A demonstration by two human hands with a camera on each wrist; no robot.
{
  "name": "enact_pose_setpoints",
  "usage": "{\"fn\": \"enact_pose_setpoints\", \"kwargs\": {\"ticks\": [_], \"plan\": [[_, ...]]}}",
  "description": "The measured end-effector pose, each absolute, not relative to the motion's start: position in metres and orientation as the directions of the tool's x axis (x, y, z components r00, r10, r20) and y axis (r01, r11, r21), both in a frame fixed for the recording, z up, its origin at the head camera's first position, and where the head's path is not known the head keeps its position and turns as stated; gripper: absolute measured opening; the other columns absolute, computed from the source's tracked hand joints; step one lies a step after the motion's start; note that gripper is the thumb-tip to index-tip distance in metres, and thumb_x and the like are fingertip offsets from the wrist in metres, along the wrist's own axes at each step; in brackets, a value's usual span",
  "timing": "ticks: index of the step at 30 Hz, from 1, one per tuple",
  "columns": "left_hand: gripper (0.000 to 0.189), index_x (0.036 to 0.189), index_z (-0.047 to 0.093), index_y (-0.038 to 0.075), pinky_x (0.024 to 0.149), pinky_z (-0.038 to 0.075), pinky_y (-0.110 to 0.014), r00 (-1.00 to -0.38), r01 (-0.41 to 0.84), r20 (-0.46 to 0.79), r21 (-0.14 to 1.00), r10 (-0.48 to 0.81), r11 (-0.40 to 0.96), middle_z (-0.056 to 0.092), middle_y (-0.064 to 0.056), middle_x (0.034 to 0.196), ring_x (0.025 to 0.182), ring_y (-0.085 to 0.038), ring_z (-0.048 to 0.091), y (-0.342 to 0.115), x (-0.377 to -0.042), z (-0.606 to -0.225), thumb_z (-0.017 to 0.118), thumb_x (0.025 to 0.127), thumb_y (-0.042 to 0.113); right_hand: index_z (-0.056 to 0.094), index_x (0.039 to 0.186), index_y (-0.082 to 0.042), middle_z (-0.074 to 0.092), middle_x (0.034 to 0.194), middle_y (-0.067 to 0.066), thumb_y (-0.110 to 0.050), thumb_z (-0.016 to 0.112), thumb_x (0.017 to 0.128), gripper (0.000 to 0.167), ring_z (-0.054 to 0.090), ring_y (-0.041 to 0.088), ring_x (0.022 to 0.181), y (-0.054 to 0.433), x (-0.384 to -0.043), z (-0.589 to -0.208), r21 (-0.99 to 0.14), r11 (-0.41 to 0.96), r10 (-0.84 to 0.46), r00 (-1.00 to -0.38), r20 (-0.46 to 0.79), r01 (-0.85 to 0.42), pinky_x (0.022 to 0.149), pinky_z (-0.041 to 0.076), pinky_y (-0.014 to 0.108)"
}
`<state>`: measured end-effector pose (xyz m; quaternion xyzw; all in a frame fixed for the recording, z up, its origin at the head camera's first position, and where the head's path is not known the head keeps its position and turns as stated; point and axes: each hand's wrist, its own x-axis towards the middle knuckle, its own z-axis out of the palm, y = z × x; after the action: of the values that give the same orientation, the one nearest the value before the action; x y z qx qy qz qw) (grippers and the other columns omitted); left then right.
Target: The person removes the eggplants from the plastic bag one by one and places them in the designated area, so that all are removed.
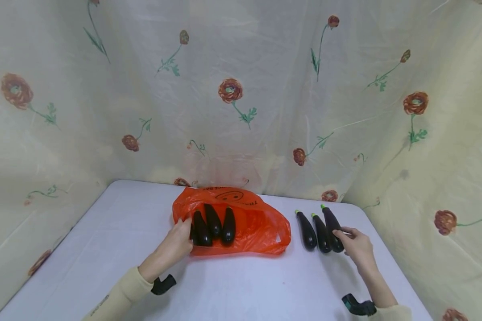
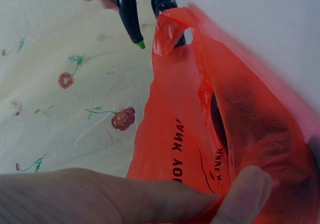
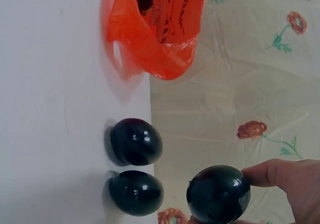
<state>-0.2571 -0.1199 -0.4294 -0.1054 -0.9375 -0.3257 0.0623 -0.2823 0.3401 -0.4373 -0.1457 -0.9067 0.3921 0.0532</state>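
Observation:
My left hand [image 1: 180, 238] pinches the left edge of a red plastic bag [image 1: 261, 223]; in the left wrist view the thumb [image 2: 245, 194] presses on the film. Several dark eggplants [image 1: 213, 220] lie in the bag's mouth, partly hidden by its edge and my hand. My right hand [image 1: 357, 247] grips an eggplant [image 1: 331, 225] around its thick end, its green tip pointing away. In the right wrist view this eggplant [image 3: 218, 194] is held up off the table. Two more eggplants, one at the left [image 1: 306, 229] and one in the middle [image 1: 321, 232], lie beside it on the table.
The white table [image 1: 241, 290] carries the bag in the middle and the loose eggplants on the right. A flower-printed curtain [image 1: 265, 133] hangs behind and at both sides. Each wrist wears a small black camera, left [image 1: 164, 284] and right [image 1: 358, 305].

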Motion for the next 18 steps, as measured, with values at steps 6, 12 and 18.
{"fn": "enact_pose_setpoints", "kwargs": {"ticks": [6,12,18], "plan": [[0.048,0.117,0.053,-0.014,0.066,0.055,-0.039,-0.966,0.25,0.205,0.576,0.159,0.778,0.061,-0.028,0.105,0.084,-0.029,0.057,-0.12,-0.257,-0.431,0.058,0.069,-0.019,0.049,0.134,0.007,0.055,0.128,0.033,-0.044,0.055,0.093,0.065,0.062,0.04,0.105,0.35,-0.284,-0.445,-0.736,0.641,0.32,-0.947,-0.005,0.22,0.063,0.054,0.027],[0.049,0.118,0.053,-0.012,0.062,0.052,-0.034,-0.971,0.234,0.184,0.595,0.153,0.769,0.061,-0.025,0.104,0.081,-0.026,0.054,-0.12,-0.258,-0.431,0.058,0.07,-0.019,0.047,0.135,0.008,0.054,0.128,0.034,-0.043,0.054,0.093,0.066,0.061,0.041,0.105,0.36,-0.29,-0.456,-0.73,0.632,0.356,-0.934,-0.026,0.261,0.067,0.056,0.031],[0.05,0.12,0.052,-0.014,0.06,0.051,-0.032,-0.972,0.23,0.178,0.597,0.153,0.769,0.061,-0.026,0.105,0.08,-0.026,0.054,-0.121,-0.258,-0.43,0.057,0.07,-0.019,0.048,0.133,0.008,0.056,0.126,0.034,-0.043,0.056,0.092,0.066,0.064,0.037,0.094,0.367,-0.295,-0.463,-0.732,0.618,0.383,-0.923,-0.037,0.286,0.064,0.056,0.031]]}}
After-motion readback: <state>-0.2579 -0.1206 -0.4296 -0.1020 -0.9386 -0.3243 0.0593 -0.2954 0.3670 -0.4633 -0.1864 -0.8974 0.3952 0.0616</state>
